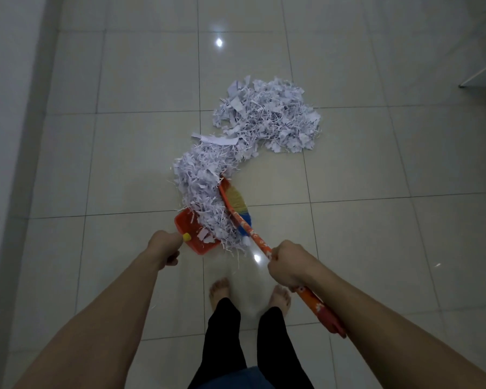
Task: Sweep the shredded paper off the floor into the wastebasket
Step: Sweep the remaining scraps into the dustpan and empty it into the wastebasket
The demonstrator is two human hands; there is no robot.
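Observation:
A long heap of white shredded paper [267, 119] curves across the tiled floor, from the centre right down toward me. Its near end lies against and partly in an orange dustpan [192, 233]. My left hand [164, 247] grips the dustpan's handle, which ends in a yellow cap [186, 236]. My right hand [288, 266] grips the orange flowered handle of a broom [257, 240]. The broom's rainbow-coloured bristles [236, 202] press against the right side of the paper beside the dustpan. No wastebasket is in view.
A white wall [9, 108] runs along the left. A white furniture edge [481, 71] shows at the upper right. My bare feet [220, 289] stand just behind the dustpan. A small paper scrap [437, 265] lies alone on the right.

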